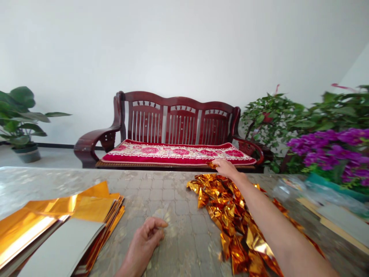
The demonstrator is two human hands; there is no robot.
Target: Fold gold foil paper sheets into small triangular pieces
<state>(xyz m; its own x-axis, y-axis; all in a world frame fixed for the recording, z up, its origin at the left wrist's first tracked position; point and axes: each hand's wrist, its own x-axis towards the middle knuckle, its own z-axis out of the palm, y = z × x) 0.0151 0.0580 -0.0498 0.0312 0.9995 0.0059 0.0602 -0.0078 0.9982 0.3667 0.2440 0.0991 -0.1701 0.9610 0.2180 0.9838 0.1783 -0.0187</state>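
Observation:
My right hand reaches over the far edge of the pile, fingers closed on a small folded gold foil piece. Beneath that forearm spreads a heap of crumpled-looking folded gold foil pieces, partly hidden by the arm. My left hand rests on the patterned tabletop, fingers loosely curled with a gap between thumb and forefinger, and nothing visible in it. To its left lies a stack of flat foil sheets, gold on one side, with a pale grey-white sheet uppermost at the front.
A clear plastic bag and pale flat boards lie at the table's right. Purple flowers and leafy plants stand beyond. Past the table is a dark red wooden bench with a red floral cushion. A potted plant stands left.

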